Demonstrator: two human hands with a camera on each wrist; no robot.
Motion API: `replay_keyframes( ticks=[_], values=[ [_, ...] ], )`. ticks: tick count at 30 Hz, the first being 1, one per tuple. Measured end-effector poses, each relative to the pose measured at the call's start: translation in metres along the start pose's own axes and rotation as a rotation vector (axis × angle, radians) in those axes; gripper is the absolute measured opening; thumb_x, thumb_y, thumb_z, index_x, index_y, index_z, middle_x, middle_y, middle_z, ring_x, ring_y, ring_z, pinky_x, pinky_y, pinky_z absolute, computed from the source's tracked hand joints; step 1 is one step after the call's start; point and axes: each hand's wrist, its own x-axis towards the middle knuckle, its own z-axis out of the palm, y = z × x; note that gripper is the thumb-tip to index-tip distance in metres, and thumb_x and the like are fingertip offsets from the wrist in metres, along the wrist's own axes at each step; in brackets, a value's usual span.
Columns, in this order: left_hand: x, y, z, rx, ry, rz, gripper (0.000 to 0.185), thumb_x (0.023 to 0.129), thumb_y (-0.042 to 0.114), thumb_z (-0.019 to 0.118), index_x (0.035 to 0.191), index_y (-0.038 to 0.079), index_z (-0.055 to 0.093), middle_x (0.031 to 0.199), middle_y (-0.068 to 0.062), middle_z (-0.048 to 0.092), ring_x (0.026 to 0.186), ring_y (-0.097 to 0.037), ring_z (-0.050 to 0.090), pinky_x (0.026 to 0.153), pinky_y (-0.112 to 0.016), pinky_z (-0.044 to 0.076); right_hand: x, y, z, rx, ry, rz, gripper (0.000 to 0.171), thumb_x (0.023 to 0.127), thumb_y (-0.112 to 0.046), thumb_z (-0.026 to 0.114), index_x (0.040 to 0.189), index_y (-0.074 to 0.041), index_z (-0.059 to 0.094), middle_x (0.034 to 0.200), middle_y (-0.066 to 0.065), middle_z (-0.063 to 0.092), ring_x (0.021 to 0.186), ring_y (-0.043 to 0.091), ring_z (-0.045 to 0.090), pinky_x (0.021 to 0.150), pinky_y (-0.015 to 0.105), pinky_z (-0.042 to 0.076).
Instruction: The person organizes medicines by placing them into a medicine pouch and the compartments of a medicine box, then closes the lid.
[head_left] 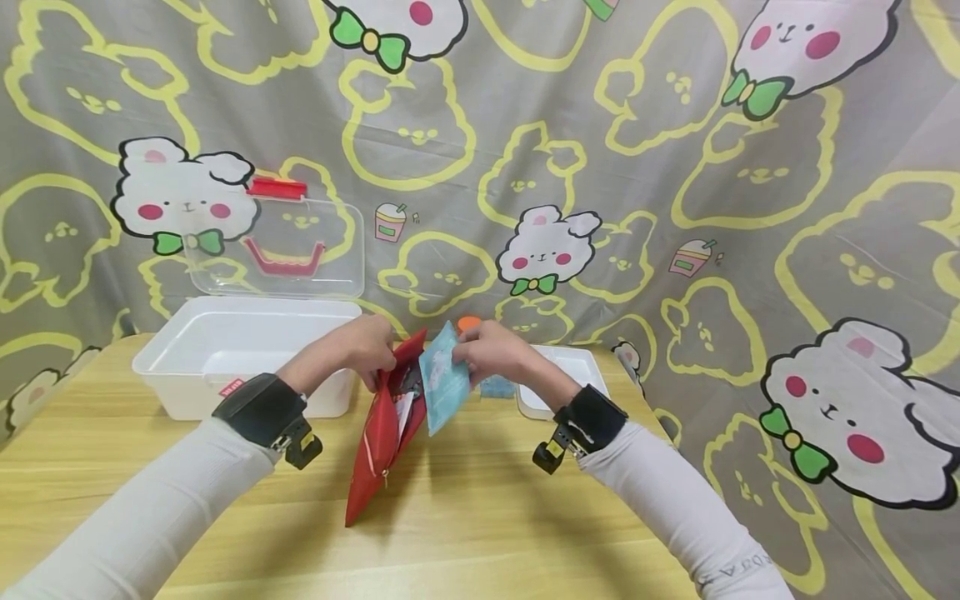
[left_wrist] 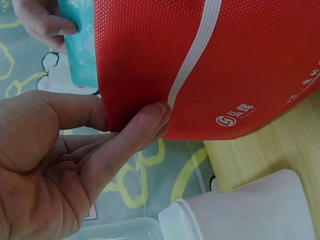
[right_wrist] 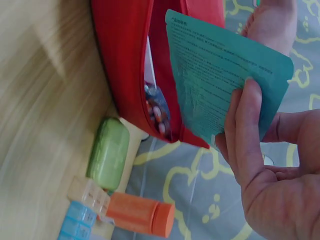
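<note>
Pinching the upright red woven zip pouch (head_left: 384,433) at its top edge, left hand (head_left: 369,348) is holding the mouth open on the wooden table (head_left: 480,533); right hand (head_left: 491,350) is gripping a teal flat sachet (head_left: 444,385) angled at that opening.

Both my arms are covered by long, close-fitting white sleeves that end at the wrists. The right sleeve (head_left: 675,492) carries small grey lettering printed near the forearm; the left sleeve (head_left: 150,517) shows no marking. A broad black band is strapped round each wrist: left wrist band (head_left: 258,408), right wrist band (head_left: 596,415). Below each band hangs a small black camera block with a yellow patch on it. My left hand (head_left: 369,348) and right hand (head_left: 491,350) are bare, no rings, nails short.
</note>
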Motion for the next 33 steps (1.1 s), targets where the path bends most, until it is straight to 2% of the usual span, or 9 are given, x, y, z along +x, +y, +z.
replay_keyframes(
  ticks=[3,10,18,24,28,33],
  values=[
    [0.0,0.001,0.0,-0.003,0.002,-0.008,0.013,0.087,-0.003,0.059,0.082,-0.006,0.07,0.072,-0.013,0.073,0.061,-0.02,0.075,0.062,-0.029,0.063,0.004,-0.001,0.009,0.002,-0.016,-0.025,0.011,0.092,-0.006,0.058,0.089,0.002,0.063,0.081,0.008,0.062,0.069,0.016,0.069,0.068,0.033,0.063],
    [0.002,-0.001,-0.001,-0.006,-0.012,-0.013,0.015,0.089,-0.002,0.059,0.076,-0.003,0.066,0.07,-0.013,0.072,0.061,-0.02,0.075,0.06,-0.027,0.062,0.013,-0.001,0.035,0.062,-0.016,-0.024,0.018,0.091,-0.007,0.058,0.099,0.005,0.069,0.076,0.009,0.064,0.065,0.017,0.07,0.071,0.041,0.065],
    [0.003,-0.003,-0.002,-0.039,-0.018,-0.022,0.016,0.09,-0.002,0.057,0.076,-0.004,0.064,0.071,-0.015,0.071,0.062,-0.022,0.075,0.059,-0.028,0.062,0.02,0.01,0.06,0.091,-0.024,0.022,0.008,0.09,-0.004,0.06,0.083,0.001,0.063,0.066,0.009,0.063,0.054,0.013,0.066,0.06,0.033,0.063],
    [0.001,-0.004,-0.002,-0.038,-0.005,-0.018,0.013,0.088,-0.003,0.057,0.078,-0.005,0.065,0.073,-0.016,0.071,0.063,-0.023,0.076,0.058,-0.028,0.062,0.023,0.015,0.071,0.114,-0.065,0.04,0.013,0.09,-0.002,0.062,0.077,-0.001,0.06,0.057,0.009,0.063,0.047,0.012,0.065,0.067,0.04,0.064],
    [0.0,-0.004,-0.002,-0.038,0.006,-0.012,0.014,0.088,-0.003,0.056,0.077,-0.004,0.065,0.072,-0.016,0.071,0.062,-0.023,0.075,0.058,-0.028,0.062,0.025,0.018,0.076,0.123,-0.094,0.046,0.019,0.091,-0.001,0.062,0.072,-0.001,0.06,0.053,0.008,0.063,0.044,0.011,0.064,0.06,0.034,0.063],
    [0.001,-0.005,-0.002,-0.03,0.01,-0.005,0.015,0.087,-0.003,0.057,0.075,-0.004,0.065,0.071,-0.015,0.072,0.061,-0.022,0.075,0.057,-0.027,0.062,0.025,0.019,0.079,0.105,-0.104,0.055,0.021,0.092,0.0,0.063,0.071,0.0,0.06,0.052,0.008,0.062,0.044,0.012,0.063,0.068,0.043,0.064]
  ],
)
